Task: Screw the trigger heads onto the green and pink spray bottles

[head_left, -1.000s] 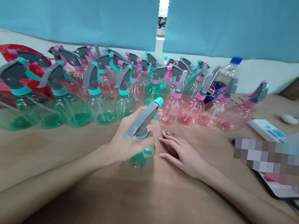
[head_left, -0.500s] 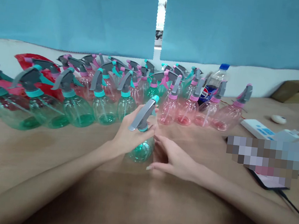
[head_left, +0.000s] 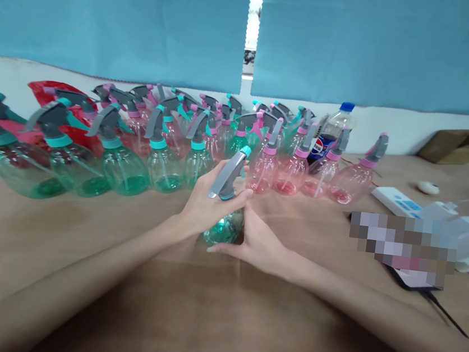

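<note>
A green spray bottle [head_left: 220,230] with a grey trigger head and turquoise collar stands in front of me, between my hands. My left hand [head_left: 206,198] is wrapped round its neck, just under the spray head. Low on the bottle's right side, my right hand [head_left: 263,241] cups the body, its thumb across the front near the base. The right fingers are mostly hidden behind the bottle. Beyond my hands stand a row of green spray bottles [head_left: 127,172] on the left and a row of pink spray bottles [head_left: 291,177] on the right.
Several more spray bottles stand behind, near a red plastic bag [head_left: 51,90]. A cola bottle [head_left: 333,128] is at the back right. On the right lie a phone [head_left: 419,281] with a cable, a power strip [head_left: 396,200], a white rounded object [head_left: 428,188] and a cardboard box [head_left: 458,146].
My right hand has moved left and closed round the lower body of the green spray bottle. My left hand keeps its hold at the neck. The view has shifted slightly.
</note>
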Tool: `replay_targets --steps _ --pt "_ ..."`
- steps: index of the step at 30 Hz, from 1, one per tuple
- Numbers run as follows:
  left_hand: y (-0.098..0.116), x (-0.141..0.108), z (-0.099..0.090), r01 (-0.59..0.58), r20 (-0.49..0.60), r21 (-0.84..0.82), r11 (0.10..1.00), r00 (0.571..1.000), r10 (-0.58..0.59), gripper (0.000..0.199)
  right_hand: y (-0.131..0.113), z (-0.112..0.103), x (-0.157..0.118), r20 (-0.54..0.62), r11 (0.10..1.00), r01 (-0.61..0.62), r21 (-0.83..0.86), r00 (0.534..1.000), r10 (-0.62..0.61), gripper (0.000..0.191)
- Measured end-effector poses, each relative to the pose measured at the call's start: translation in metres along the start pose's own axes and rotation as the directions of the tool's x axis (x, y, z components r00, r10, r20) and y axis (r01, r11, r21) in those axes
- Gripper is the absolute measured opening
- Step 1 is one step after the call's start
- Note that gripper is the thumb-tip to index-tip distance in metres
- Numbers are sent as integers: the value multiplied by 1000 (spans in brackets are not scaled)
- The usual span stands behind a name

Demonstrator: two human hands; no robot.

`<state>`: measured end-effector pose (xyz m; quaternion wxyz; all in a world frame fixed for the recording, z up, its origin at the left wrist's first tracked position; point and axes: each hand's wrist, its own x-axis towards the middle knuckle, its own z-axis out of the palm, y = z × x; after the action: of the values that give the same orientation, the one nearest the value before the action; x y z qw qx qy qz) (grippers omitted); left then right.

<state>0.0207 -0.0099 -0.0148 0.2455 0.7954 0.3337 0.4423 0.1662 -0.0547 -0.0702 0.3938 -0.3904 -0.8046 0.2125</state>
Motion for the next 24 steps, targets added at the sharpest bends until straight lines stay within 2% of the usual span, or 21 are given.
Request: replay_targets --steps 7,11,14,17,21,24 --pt "-7 9 5 3 -63 10 1000 998 -2 41 -3 4 11 -121 998 -58 -27 991 54 98" --pt "-9 19 4 -22 -14 54 998 1000 22 47 3 2 19 -151 991 -74 -115 987 57 84" --pt "-11 17 -6 13 18 92 996 1000 -14 61 10 -3 27 -174 973 -96 -209 983 60 75" --pt "-17 1 -21 29 27 109 994 999 -32 66 19 -9 38 -174 953 -131 -275 981 84 73" --pt "-27 -32 -43 143 5 214 966 989 -148 51 30 -14 56 -159 920 -171 -354 980 121 77" --pt "-33 -53 -56 195 66 250 948 974 -218 41 34 -14 66 -172 890 -211 -403 973 153 81"
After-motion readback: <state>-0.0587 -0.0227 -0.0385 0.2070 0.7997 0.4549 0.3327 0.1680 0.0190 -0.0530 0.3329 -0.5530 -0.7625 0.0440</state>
